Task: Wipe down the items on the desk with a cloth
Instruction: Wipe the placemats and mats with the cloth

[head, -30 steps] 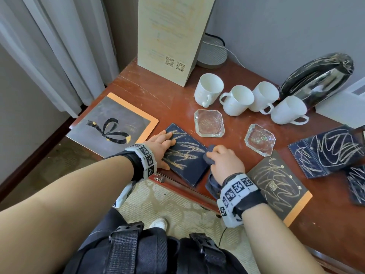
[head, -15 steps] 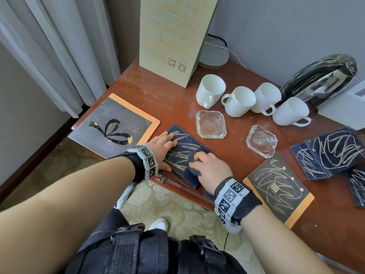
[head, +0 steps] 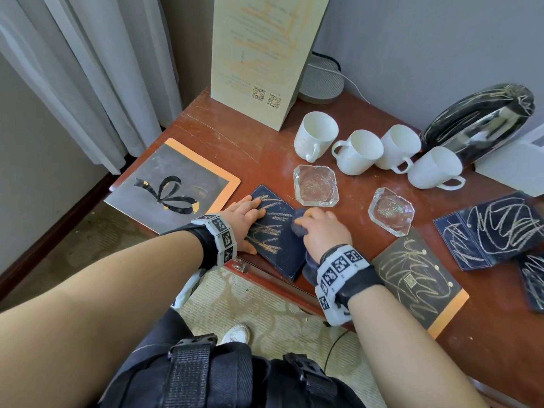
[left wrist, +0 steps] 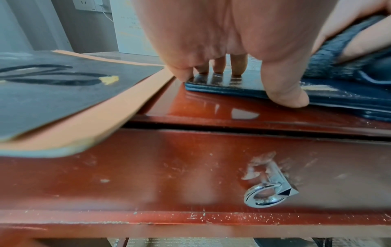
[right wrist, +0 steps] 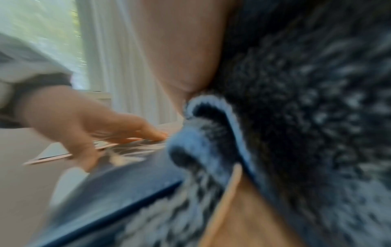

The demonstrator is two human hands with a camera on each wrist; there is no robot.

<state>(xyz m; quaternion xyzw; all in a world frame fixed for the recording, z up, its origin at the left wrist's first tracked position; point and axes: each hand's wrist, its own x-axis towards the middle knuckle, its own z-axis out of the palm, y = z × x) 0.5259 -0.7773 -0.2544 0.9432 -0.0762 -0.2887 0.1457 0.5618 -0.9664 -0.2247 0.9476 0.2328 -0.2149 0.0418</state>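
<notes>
A dark blue folder [head: 272, 235] scrawled with gold marks lies at the desk's front edge. My left hand [head: 243, 220] lies flat on its left part, fingers straight, pinning it down; the left wrist view shows the fingertips [left wrist: 217, 66] and thumb pressing the folder [left wrist: 330, 98]. My right hand [head: 321, 231] grips a dark blue fluffy cloth [head: 298, 222] and presses it on the folder's right part. The right wrist view is blurred and mostly filled by the cloth [right wrist: 306, 117], with my left hand [right wrist: 95, 127] beyond it.
Several white mugs [head: 357, 151] and two glass ashtrays [head: 315, 185] stand behind the folder. A grey card with an orange border [head: 173, 187] lies left, another scribbled card [head: 418, 278] right, more blue folders [head: 488, 228] far right. A tall sign [head: 265, 54] and a black kettle [head: 479, 122] stand at the back.
My right hand with the cloth slid left across the folder, then up towards its far edge. My left hand has stayed put on the folder.
</notes>
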